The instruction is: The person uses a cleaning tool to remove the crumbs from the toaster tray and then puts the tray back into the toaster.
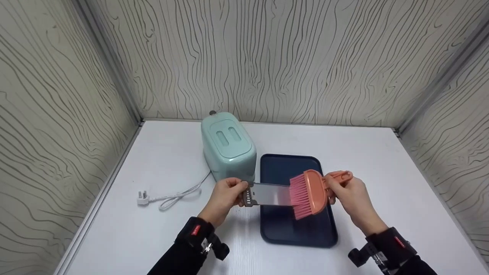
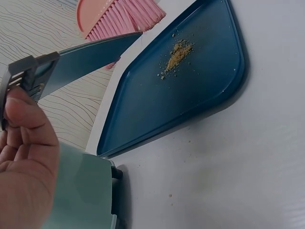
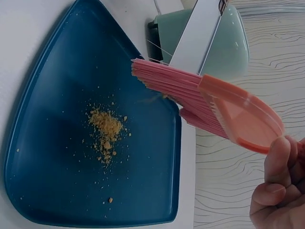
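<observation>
My left hand pinches the grey end of a flat metal crumb tray, held out over a dark blue tray. My right hand grips the handle of a coral hand brush. The brush's pink bristles lie against the far end of the crumb tray. Below, a small heap of yellow-brown crumbs sits on the blue tray, with finer bits scattered about it. In the left wrist view the crumb tray slants above the blue tray.
A mint-green toaster stands just behind my left hand. Its white cord runs left to a plug on the white table. A few stray crumbs lie on the table beside the blue tray. Patterned panels enclose the back and sides.
</observation>
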A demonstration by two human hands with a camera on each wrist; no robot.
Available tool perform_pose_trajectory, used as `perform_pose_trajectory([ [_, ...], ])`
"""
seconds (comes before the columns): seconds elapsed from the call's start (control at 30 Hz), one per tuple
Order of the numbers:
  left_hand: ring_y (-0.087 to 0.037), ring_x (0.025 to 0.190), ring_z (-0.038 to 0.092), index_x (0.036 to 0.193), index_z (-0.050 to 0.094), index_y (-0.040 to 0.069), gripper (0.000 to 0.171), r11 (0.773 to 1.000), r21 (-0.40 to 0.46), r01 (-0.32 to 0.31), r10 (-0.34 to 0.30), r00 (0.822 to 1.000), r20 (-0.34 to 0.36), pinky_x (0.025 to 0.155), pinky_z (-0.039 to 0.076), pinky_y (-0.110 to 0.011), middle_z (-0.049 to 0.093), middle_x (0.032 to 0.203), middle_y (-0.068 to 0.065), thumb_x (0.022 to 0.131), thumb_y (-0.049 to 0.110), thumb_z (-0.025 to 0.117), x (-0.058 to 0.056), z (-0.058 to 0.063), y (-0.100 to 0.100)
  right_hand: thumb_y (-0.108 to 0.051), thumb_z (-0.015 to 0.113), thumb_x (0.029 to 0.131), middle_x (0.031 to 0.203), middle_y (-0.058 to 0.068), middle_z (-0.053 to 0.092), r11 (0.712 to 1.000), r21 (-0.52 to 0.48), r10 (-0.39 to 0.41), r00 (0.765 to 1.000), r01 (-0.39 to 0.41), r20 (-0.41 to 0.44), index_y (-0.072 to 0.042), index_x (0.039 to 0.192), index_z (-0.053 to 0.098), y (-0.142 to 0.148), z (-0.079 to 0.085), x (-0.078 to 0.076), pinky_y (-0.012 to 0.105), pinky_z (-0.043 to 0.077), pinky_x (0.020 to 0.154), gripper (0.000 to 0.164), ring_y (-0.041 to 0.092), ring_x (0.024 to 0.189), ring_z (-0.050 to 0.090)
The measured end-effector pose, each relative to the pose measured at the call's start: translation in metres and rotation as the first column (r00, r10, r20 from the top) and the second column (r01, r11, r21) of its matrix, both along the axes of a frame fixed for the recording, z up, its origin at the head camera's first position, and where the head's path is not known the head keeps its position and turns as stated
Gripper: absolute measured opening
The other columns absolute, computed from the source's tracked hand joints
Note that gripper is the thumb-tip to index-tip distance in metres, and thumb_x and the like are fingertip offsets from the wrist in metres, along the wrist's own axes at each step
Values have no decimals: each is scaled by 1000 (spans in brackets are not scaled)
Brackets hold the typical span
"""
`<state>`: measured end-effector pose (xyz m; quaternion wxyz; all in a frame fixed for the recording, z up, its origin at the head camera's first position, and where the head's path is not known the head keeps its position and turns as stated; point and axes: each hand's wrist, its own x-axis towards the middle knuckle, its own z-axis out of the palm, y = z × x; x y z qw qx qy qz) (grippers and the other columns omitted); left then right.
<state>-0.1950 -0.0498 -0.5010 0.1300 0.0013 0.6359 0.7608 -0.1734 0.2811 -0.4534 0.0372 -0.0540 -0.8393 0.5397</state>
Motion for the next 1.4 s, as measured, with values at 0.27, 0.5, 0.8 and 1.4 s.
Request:
perform_pose_trajectory([
  [0.27,-9,59,52,86,64,0,15,1000,-27,-14,14,1000,-2,54,47,-20,61,71,0,95,12,68,0,0,2,-25,68,100,62,1,62,1000,0,-31,999,31,6,3,108,70,5,-4,-3,25,51,55,30,12,51,57],
  [0.5,-9,59,52,85,65,1,15,998,-62,-32,32,999,-1,54,47,-21,60,71,0,94,13,69,1,0,5,-26,66,100,63,1,63,999,-9,-43,999,43,-4,5,111,69,9,-2,0,25,51,55,33,12,50,58],
  [0.8,-9,57,52,82,64,2,15,997,-61,-49,49,999,4,53,47,-21,60,69,0,93,12,69,2,1,5,-27,66,101,66,2,65,996,-21,-88,996,87,-27,4,111,69,15,-2,1,25,52,55,34,11,52,59],
  [1.4,-9,57,52,83,64,2,13,996,-61,-68,69,998,14,53,46,-21,59,69,1,91,11,70,3,-2,8,-26,73,96,70,8,70,886,-449,-159,985,112,-68,2,101,53,-19,-5,-8,22,46,51,35,20,54,68],
])
